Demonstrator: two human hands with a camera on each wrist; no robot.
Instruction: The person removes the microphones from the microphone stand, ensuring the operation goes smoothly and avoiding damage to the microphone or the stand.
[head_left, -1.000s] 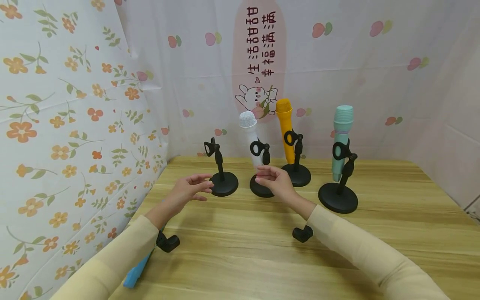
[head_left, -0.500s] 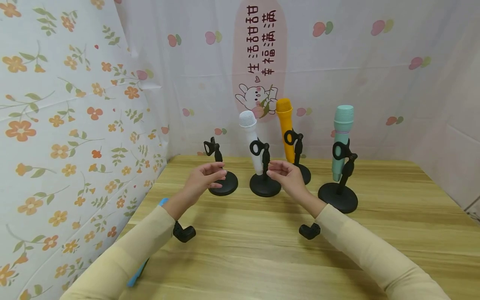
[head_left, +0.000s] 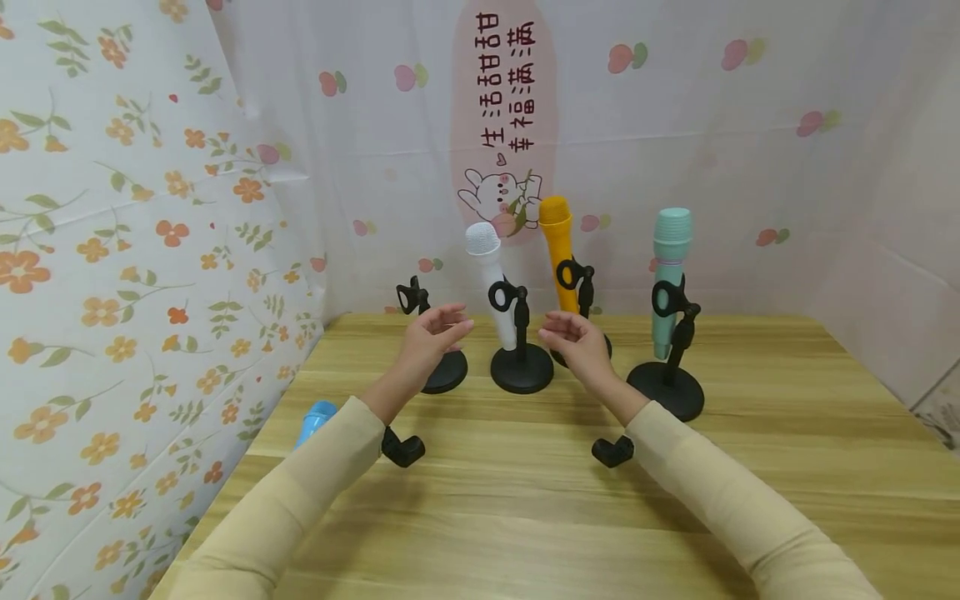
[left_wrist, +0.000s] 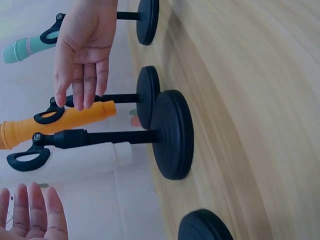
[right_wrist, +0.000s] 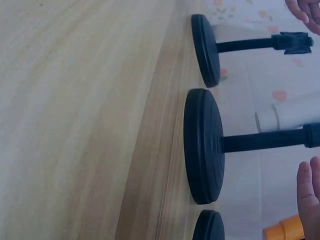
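Note:
A white microphone (head_left: 491, 279) stands clipped in a black stand (head_left: 522, 369) at the back middle of the wooden table (head_left: 525, 500). My left hand (head_left: 437, 333) hovers just left of it with relaxed fingers, holding nothing, in front of an empty stand (head_left: 411, 297). My right hand (head_left: 573, 340) hovers just right of the white microphone's stand, fingers loosely curled, also holding nothing. In the left wrist view the right hand (left_wrist: 82, 55) hangs over the orange microphone (left_wrist: 55, 120), and the white microphone (left_wrist: 75, 160) lies past the stand base (left_wrist: 172, 134).
An orange microphone (head_left: 558, 250) and a teal microphone (head_left: 670, 267) stand in their own black stands behind and right of my right hand. A blue microphone (head_left: 315, 415) lies at the table's left edge under my left sleeve. Patterned sheets wall the left and back.
Both hands have lifted from near the stand bases and now hover on either side of the white microphone's stand. My left arm moved forward, showing more of the blue microphone.

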